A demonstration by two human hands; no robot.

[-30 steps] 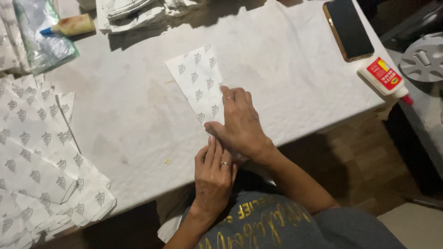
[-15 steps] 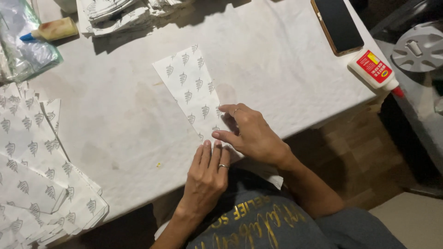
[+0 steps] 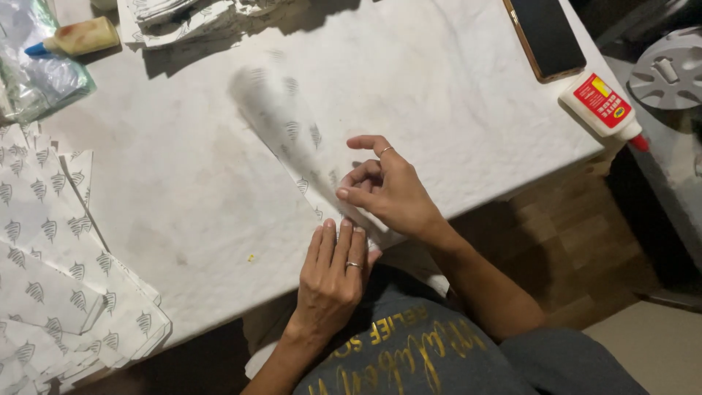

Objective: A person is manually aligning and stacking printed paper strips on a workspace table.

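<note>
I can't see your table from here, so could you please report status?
Left hand flat, pinning the near end of the printed paper sheet. Right hand pinching its edge. Sheet blurred. Nothing blocking on the table.

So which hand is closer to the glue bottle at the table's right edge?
Right. The right hand lies between the glue bottle and the left hand, which rests lower down at the table's near edge.

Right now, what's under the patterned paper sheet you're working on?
The patterned paper sheet lies on the white tabletop. Its near end is pinned under the left hand and right hand, so anything beneath there is hidden; the far end is blurred.
</note>
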